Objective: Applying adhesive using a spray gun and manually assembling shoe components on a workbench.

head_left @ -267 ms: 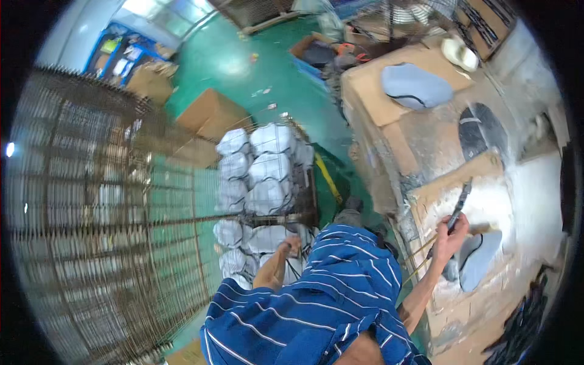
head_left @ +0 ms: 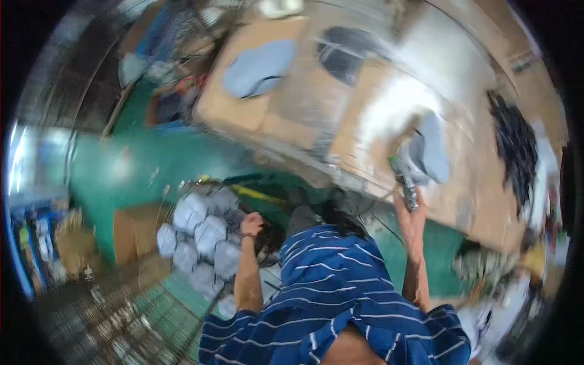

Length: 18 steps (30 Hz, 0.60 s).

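My right hand point(head_left: 410, 214) is closed around a slim dark tool point(head_left: 404, 180), like a knife or brush; its exact kind is blurred. The tool reaches over the near edge of the workbench point(head_left: 292, 115), beside a curved blue-grey padded piece point(head_left: 435, 149) with a dark opening. My left hand point(head_left: 252, 225) hangs low on the left, close to a stack of pale grey padded pieces point(head_left: 210, 237). Motion smears its fingers, and I cannot tell whether it touches them.
Another blue-grey piece point(head_left: 258, 68) lies farther left on the bench, past a dark flat piece point(head_left: 347, 53). Black strips point(head_left: 514, 146) hang or lie at the right. A cardboard box point(head_left: 139, 231) and a wire rack point(head_left: 115, 310) stand to the left.
The whole view has swung to the right, so the bench now spans the top and the stack sits at lower left. My right hand still holds the tool, now at the bench's near edge.
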### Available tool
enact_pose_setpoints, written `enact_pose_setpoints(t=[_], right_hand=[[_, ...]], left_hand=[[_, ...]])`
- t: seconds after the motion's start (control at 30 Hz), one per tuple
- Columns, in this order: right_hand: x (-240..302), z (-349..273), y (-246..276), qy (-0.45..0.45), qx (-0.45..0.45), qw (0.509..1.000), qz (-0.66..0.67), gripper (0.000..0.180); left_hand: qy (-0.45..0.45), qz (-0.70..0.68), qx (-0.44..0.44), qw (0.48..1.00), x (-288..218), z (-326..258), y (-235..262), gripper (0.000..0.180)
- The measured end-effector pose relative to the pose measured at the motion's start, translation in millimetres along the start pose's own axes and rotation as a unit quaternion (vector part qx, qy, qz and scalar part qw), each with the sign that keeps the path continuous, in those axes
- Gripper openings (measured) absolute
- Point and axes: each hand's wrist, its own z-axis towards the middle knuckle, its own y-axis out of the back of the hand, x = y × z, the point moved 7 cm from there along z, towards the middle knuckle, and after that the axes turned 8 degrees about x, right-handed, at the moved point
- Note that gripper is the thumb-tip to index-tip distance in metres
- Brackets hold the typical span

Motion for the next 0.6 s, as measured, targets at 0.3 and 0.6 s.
enact_pose_setpoints(t=[0.3,0.6], right_hand=[[-7,-149,117,0.100,-0.234,0.954,-0.156,0.053],[-86,-228,214,-0.050,-0.193,0.957,0.211,0.088]], left_hand=[[0.266,0.129,-0.045,0.954,7,88,-50,0.014],[-0.190,0.738,0.153,0.629,114,126,-504,0.045]])
